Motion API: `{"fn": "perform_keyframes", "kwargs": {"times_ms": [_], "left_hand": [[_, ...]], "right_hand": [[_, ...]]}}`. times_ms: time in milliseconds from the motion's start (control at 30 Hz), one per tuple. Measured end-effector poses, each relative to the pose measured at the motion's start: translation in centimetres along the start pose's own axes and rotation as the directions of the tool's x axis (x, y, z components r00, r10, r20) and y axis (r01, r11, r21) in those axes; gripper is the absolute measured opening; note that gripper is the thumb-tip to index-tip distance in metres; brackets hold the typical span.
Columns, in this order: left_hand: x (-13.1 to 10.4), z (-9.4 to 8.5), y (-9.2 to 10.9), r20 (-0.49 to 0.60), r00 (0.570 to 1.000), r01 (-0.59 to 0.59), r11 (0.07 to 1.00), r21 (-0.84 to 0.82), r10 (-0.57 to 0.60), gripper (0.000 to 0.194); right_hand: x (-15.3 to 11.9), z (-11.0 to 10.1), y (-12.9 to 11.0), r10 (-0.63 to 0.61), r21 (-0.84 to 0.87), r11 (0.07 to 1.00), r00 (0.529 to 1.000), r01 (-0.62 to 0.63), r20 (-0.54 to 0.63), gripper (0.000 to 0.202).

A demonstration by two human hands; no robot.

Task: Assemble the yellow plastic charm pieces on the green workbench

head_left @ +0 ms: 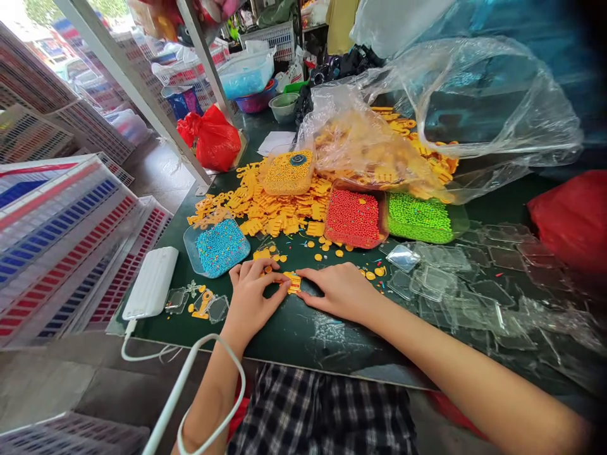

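Observation:
Between my hands, just above the green tabletop, is a small yellow plastic piece [293, 282] with red in its slots. My left hand [253, 292] pinches its left edge between thumb and index finger, the other fingers curled toward the table. From the right, the thumb and index finger of my right hand [339, 287] close on its other edge. Beyond them stand tubs of small beads: blue [222, 247], yellow [289, 174], red [353, 216] and green [418, 217]. Loose yellow discs [318, 257] lie scattered just past my fingers.
Yellow plastic pieces [279, 212] are heaped behind, partly under a clear plastic bag [360, 139]. Clear plastic covers [439, 281] spread across the right side. A white power bank [152, 282] with a cable [183, 379] sits at the left edge. Stacked crates [71, 234] stand left of the table.

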State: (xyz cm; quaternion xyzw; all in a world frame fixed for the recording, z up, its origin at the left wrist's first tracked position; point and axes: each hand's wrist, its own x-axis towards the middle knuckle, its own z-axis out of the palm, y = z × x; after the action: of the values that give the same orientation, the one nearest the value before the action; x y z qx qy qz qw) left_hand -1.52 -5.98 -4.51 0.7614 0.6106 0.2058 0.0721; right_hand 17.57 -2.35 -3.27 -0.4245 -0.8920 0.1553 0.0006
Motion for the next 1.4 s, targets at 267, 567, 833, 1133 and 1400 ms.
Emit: {"fn": "perform_keyframes", "kwargs": {"times_ms": [267,567,833,1133,1400], "left_hand": [[0.7,-0.8,0.2,0.104,0.992,0.067,0.998,-0.018,-0.064,0.017],[1.7,-1.8,0.7,0.199,0.979,0.025,0.998,0.050,-0.035,0.025],[2.4,-2.0,0.8,0.238,0.971,0.010,0.996,0.088,-0.030,0.036],[2.5,-2.1,1.1,0.260,0.966,-0.020,0.990,0.137,-0.017,0.027],[1.6,-2.0,0.8,0.231,0.972,0.022,0.998,0.061,-0.036,0.021]], "right_hand": [[-0.2,-0.2,0.0,-0.006,0.007,1.000,1.000,0.006,0.003,0.043],[-0.2,0.2,0.1,-0.027,0.004,1.000,0.999,0.027,-0.041,0.042],[-0.2,0.3,0.1,-0.042,0.007,0.999,0.997,0.042,-0.061,0.041],[-0.3,0.4,0.3,-0.052,-0.012,0.999,0.996,0.051,-0.079,0.041],[-0.4,0.4,0.3,-0.060,-0.013,0.998,0.995,0.059,-0.085,0.041]]}}
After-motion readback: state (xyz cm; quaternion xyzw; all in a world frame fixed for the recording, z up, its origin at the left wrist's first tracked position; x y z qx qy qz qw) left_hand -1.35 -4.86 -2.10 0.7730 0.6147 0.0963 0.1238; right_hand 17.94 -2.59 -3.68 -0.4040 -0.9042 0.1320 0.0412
